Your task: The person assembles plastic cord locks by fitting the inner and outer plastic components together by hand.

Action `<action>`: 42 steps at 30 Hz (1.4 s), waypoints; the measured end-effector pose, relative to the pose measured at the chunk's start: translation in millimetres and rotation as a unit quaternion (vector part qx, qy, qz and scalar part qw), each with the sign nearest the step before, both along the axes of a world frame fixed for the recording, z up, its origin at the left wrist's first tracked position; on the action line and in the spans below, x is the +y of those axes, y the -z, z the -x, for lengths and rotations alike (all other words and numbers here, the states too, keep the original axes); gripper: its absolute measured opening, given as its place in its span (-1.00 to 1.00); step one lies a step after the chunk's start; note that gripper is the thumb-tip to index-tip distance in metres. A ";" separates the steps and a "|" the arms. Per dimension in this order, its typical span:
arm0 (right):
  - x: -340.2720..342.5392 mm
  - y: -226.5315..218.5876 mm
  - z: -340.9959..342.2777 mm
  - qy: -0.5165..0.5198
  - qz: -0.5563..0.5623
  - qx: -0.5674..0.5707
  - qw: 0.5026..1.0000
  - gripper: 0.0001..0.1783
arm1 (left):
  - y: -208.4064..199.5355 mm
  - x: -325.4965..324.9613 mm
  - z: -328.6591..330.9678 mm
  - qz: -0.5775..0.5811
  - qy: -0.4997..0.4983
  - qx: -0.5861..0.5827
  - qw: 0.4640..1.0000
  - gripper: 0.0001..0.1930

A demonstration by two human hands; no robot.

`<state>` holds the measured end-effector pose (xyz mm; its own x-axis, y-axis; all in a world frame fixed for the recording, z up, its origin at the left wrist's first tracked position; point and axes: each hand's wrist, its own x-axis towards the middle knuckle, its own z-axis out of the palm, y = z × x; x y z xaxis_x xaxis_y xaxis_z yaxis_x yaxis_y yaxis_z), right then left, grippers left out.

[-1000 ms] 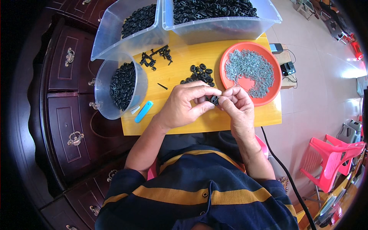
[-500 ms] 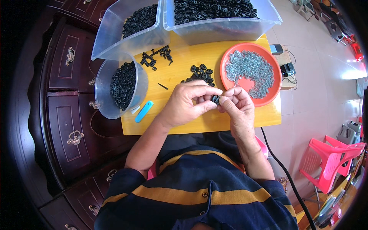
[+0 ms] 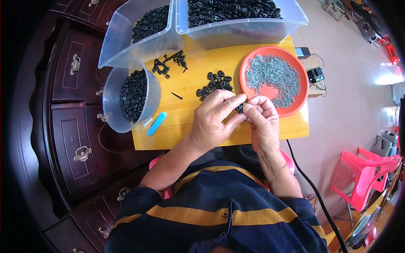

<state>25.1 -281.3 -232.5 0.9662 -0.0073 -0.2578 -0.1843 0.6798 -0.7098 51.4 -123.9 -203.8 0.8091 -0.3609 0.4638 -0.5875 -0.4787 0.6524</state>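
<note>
Over the table's front part, a small black oval plastic piece with holes (image 3: 239, 108) is pinched between my two hands. My left hand (image 3: 214, 119) grips it with thumb and fingertips from the left. From the other side, my right hand (image 3: 263, 118) closes thumb and index finger on it; whether a pin is also in those fingers is hidden. Just beyond my left fingers lies a loose pile of similar black pieces (image 3: 214, 82). An orange-red plate (image 3: 244, 71) beyond my right hand holds many small silvery metal pins (image 3: 274, 76).
Clear bins (image 3: 236, 36) of black pieces stand at the back. A round clear tub (image 3: 155, 92) with more is at left, beside a light-blue tool (image 3: 157, 124). Black scraps (image 3: 168, 63) lie on the yellow table (image 3: 194, 55). Drawers (image 3: 74, 126) stand left; a pink chair (image 3: 358, 181) right.
My left hand has shifted slightly right and down, its fingers a little more spread around the black piece. The right hand has barely moved. The view has shifted slightly.
</note>
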 end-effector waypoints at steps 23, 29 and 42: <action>-0.4 -0.3 -0.8 -0.008 -0.045 0.010 0.999 -0.85 | 3.2 -4.1 -5.9 0.003 0.048 0.019 0.999 -0.76; 0.1 2.3 0.2 0.001 -0.056 -0.002 0.998 -0.85 | 2.7 -4.8 -7.9 0.004 0.055 0.019 0.998 -0.77; 6.4 -3.4 1.7 0.009 -0.056 0.004 0.998 -0.88 | 4.5 0.3 -12.0 0.040 0.066 0.021 0.997 -0.82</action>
